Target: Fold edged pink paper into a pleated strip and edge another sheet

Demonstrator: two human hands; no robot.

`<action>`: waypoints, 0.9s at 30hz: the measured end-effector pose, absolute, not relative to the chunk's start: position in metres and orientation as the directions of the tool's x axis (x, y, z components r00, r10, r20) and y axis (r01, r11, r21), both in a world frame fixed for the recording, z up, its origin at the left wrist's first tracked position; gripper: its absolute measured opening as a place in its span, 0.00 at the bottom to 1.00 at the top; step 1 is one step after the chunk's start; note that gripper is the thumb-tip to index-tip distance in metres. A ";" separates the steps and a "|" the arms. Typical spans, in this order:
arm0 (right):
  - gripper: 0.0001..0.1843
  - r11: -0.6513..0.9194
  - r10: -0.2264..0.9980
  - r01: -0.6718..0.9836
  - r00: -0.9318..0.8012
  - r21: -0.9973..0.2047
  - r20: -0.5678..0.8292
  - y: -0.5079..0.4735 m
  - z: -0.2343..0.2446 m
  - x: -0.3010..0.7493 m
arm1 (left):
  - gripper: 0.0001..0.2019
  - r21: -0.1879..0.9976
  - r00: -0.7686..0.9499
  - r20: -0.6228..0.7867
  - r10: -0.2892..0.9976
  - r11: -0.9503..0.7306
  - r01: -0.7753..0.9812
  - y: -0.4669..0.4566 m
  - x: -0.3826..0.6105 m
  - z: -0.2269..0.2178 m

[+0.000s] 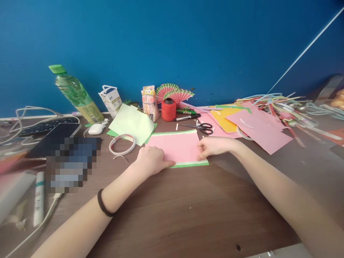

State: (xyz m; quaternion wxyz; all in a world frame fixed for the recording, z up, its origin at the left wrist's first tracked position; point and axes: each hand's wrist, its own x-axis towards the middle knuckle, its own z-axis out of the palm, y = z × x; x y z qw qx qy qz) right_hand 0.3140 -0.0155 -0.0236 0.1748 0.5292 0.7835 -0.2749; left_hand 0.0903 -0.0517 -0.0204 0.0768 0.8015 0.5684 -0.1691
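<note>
Both sides: touches pink sheet [180, 148] with left hand [151, 159] and right hand [208, 146], cannot tell if clamped; likely aligning over green sheet [191, 165], calling next for steady pressure.

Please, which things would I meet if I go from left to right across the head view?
White marker → green-capped bottle → tape roll → left hand → pink paper → right hand.

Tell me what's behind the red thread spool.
Pleated paper fans, pink with green edges, rise behind the red spool, showing above it and to its right. The spool covers part of them; anything directly behind its body cannot be seen.
</note>
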 end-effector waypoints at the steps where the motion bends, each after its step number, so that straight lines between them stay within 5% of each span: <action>1: 0.22 0.289 0.734 0.926 -0.378 -0.245 -0.565 -0.016 -0.023 0.313 | 0.32 -0.068 0.297 -0.357 0.886 -0.342 0.937 -0.052 0.090 -0.020; 7: 0.21 0.298 0.784 0.943 -0.330 -0.148 -0.526 -0.022 -0.022 0.307 | 0.31 -0.070 0.300 -0.357 0.885 -0.345 0.936 -0.051 0.091 -0.021; 13: 0.19 0.273 0.763 0.942 -0.335 -0.194 -0.553 -0.023 -0.019 0.307 | 0.32 -0.065 0.304 -0.365 0.880 -0.349 0.935 -0.051 0.090 -0.020; 21: 0.24 0.355 0.862 0.921 -0.389 -0.162 -0.326 -0.033 -0.029 0.285 | 0.31 -0.052 0.299 -0.354 0.886 -0.338 0.940 -0.052 0.091 -0.021; 27: 0.25 0.359 0.873 0.928 -0.371 -0.100 -0.317 -0.034 -0.034 0.283 | 0.24 0.020 0.342 -0.386 0.857 -0.363 0.932 -0.047 0.083 -0.016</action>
